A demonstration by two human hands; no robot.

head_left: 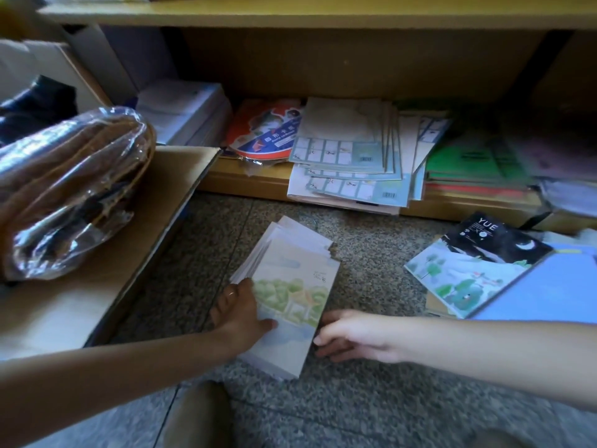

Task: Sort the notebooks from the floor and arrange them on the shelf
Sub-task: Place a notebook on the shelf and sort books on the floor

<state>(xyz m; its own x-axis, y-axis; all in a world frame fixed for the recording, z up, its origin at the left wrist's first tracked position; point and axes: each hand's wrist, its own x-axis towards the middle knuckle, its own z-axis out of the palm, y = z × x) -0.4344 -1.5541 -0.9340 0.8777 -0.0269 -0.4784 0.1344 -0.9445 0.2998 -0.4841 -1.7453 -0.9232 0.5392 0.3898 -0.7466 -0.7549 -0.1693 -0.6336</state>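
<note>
Blurred knee (197,415) at bottom centre, cut off below; two hands on one stack of notebooks (290,279) on the floor (371,409), mid-frame.
Left hand (240,313) gripping the stack's left edge, thumb on the landscape cover; right hand (353,334) with bent fingertips at the right edge, grip hard to tell. Stack's count unclear. Two more at right: black notebook (497,240) reading "YUE", overlapping a tree-printed notebook (458,279). Fanned workbooks (349,163) on the shelf (245,177), print unreadable.
</note>
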